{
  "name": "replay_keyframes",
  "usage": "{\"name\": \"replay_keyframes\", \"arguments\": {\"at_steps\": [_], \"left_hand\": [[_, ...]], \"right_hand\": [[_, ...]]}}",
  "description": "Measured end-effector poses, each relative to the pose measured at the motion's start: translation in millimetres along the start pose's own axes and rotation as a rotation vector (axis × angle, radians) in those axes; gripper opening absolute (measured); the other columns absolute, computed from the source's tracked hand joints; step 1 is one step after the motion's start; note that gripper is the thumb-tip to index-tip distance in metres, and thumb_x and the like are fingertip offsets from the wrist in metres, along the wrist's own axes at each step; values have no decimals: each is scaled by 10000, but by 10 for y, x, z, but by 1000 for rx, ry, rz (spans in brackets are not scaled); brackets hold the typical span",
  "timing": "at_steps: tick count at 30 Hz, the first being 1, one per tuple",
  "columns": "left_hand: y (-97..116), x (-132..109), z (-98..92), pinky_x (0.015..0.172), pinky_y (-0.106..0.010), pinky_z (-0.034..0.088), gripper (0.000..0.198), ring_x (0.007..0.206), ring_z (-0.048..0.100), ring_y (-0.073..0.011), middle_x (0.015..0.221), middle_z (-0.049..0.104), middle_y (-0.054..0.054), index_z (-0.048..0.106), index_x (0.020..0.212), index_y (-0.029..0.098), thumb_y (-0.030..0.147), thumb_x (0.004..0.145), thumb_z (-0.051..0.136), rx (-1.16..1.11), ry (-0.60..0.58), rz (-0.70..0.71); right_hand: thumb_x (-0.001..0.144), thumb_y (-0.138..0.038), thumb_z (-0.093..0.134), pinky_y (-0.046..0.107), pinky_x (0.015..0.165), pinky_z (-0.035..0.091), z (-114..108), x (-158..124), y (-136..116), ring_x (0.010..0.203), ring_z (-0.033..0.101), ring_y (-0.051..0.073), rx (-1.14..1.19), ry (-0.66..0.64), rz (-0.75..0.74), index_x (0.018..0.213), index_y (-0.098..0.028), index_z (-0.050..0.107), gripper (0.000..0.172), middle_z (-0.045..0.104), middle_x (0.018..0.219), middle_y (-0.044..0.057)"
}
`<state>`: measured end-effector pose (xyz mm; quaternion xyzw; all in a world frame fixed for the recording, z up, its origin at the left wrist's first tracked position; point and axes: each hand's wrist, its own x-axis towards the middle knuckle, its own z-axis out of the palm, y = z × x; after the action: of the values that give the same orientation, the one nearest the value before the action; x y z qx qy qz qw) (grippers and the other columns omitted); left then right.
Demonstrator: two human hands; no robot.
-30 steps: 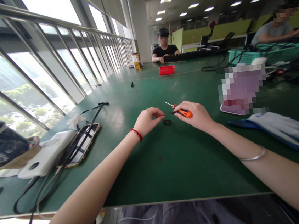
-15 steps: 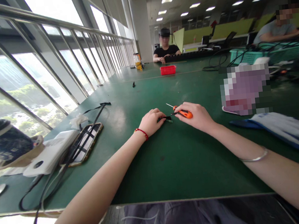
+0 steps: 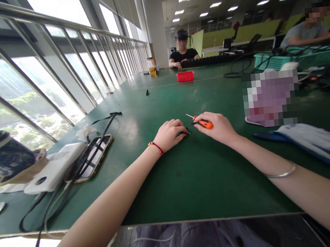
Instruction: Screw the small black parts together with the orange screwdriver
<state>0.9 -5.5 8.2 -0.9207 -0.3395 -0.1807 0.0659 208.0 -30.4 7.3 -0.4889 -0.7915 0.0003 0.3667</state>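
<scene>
Mid-frame, the left hand point(image 3: 170, 135) pinches a small black piece point(image 3: 187, 131); the right hand point(image 3: 216, 125) holds an orange-and-black screwdriver point(image 3: 206, 124) and a slim black part point(image 3: 193, 123).

An orange-handled screwdriver point(image 3: 207, 124) slants near a small dark piece point(image 3: 188, 132).

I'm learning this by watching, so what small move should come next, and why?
Probably ease the left hand toward the right hand: the dark part it pinches and the black piece the right one pinches sit close but apart, while the screwdriver, also in the right hand, points away.
</scene>
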Motion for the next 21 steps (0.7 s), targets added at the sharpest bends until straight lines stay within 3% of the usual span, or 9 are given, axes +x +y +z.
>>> {"name": "replay_keyframes", "arguments": {"at_steps": [13, 21], "left_hand": [[61, 47, 77, 780, -297, 394, 106, 889, 532, -179, 954, 603, -37, 641, 835, 189, 253, 835, 556, -12, 36, -81], [68, 31, 21, 796, -296, 385, 148, 860, 540, -175, 901, 638, -33, 623, 855, 178, 272, 877, 509, 47, 39, 33]], "right_hand": [[782, -297, 573, 267, 636, 434, 15, 4, -11, 757, 623, 170, 14, -18, 31, 844, -240, 648, 112, 675, 868, -1], [780, -292, 570, 275, 671, 449, 10, 9, 7, 779, 628, 175, 28, -12, 31, 842, -238, 646, 112, 685, 894, 1]]}}
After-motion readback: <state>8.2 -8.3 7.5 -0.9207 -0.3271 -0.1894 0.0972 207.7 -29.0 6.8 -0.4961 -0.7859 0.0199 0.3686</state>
